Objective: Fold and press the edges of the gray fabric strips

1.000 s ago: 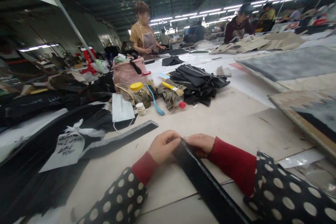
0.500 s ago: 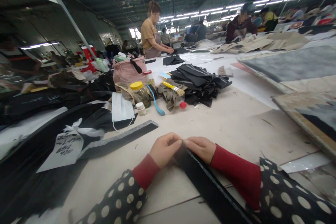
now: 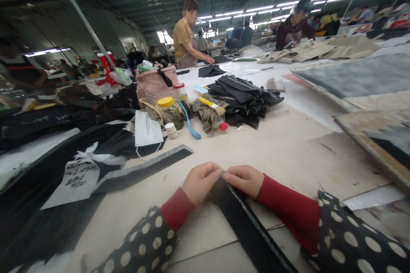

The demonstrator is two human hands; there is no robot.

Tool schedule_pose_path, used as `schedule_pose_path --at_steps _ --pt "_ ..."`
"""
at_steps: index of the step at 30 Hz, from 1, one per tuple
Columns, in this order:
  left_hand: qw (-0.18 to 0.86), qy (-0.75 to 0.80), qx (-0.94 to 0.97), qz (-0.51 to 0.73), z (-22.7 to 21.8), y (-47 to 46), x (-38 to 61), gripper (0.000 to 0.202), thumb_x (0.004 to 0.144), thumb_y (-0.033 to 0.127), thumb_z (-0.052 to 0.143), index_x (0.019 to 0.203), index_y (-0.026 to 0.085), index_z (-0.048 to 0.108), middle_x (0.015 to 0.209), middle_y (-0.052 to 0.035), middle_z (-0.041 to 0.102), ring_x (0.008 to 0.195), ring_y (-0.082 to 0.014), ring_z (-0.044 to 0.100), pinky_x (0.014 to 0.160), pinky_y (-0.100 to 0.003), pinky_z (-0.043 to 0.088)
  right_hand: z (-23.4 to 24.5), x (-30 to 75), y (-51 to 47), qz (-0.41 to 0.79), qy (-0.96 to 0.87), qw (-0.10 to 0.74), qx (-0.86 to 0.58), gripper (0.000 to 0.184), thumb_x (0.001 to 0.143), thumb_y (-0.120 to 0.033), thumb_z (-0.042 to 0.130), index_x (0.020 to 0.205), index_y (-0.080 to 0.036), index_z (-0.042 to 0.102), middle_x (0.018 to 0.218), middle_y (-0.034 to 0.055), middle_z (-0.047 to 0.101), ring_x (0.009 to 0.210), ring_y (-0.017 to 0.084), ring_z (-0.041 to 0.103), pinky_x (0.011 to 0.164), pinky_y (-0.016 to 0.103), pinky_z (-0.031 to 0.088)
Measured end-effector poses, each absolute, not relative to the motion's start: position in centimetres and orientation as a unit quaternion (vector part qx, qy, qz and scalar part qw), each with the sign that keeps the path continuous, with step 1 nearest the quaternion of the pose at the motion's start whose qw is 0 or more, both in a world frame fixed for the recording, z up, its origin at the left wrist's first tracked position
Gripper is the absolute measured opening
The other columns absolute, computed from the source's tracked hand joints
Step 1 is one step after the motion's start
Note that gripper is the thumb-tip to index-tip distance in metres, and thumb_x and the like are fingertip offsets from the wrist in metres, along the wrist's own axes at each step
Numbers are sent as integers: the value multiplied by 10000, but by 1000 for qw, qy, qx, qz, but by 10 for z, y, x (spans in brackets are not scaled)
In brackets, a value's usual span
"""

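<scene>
A long black fabric strip (image 3: pixel 246 226) with a pale line along its edge runs from my fingers down past the bottom of the view. My left hand (image 3: pixel 203 181) pinches its far end between thumb and fingers. Right beside it, my right hand (image 3: pixel 246 180) pinches the same end, the fingertips of both hands almost touching. Another dark strip with a grey border (image 3: pixel 150 166) lies flat to the left of my hands. The strip's near end is out of view.
Beyond my hands lie a blue-handled brush (image 3: pixel 189 123), a yellow brush (image 3: pixel 209 104), a yellow-lidded jar (image 3: pixel 171 113), a small white bottle (image 3: pixel 171 131), a face mask (image 3: pixel 147 129) and piled black pieces (image 3: pixel 243 98). Padded boards (image 3: pixel 355 76) stand right. A co-worker (image 3: pixel 185 36) works across the table (image 3: pixel 288 153).
Both hands keep their pinch on the strip's end with hardly any movement. The strip's lower part has shifted slightly left. The co-worker across the table has leaned a little to the right.
</scene>
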State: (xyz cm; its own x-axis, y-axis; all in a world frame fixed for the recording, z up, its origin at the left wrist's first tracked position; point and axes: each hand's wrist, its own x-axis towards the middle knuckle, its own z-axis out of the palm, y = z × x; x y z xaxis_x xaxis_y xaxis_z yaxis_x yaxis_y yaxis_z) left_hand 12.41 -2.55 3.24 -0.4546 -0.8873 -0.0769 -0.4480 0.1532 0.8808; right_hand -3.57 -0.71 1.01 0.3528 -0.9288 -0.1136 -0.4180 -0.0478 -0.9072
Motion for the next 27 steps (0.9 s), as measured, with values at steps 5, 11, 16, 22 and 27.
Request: schedule_pose_path --at_steps 5,11,16,22,27 --pt "240 -716 456 -471 31 -25 123 275 765 382 458 736 139 583 659 6 539 639 -103 469 600 -204 368 13 -35 -6 -276 506 454 -680 347 696 -479 348 582 -166 447 498 -14 386 475 89 351 447 227 270" --pt "247 -669 450 -537 30 -28 122 270 730 388 503 775 132 576 660 5 534 614 -99 462 583 -209 371 17 -37 -9 -304 517 382 -704 300 715 -383 414 511 -164 426 496 -19 375 512 86 335 514 248 239" --pt "296 -674 455 -501 35 -29 121 218 715 341 518 750 134 577 666 9 540 634 -101 470 606 -206 371 19 -39 -9 -278 509 491 -650 289 730 -419 409 648 -156 494 481 -38 419 422 72 376 421 210 299" --pt "316 -673 460 -486 37 -30 122 226 706 349 523 742 136 588 660 11 547 630 -100 476 591 -203 371 18 -41 -7 -289 508 549 -597 281 692 -426 451 654 -150 484 428 -53 411 343 54 352 334 180 262" --pt "369 -583 502 -522 30 -48 134 320 682 430 551 793 134 597 644 22 502 545 -57 433 496 -175 320 20 -41 -9 -325 511 543 -581 331 639 -475 498 629 -144 493 432 -45 420 349 47 342 329 184 236"
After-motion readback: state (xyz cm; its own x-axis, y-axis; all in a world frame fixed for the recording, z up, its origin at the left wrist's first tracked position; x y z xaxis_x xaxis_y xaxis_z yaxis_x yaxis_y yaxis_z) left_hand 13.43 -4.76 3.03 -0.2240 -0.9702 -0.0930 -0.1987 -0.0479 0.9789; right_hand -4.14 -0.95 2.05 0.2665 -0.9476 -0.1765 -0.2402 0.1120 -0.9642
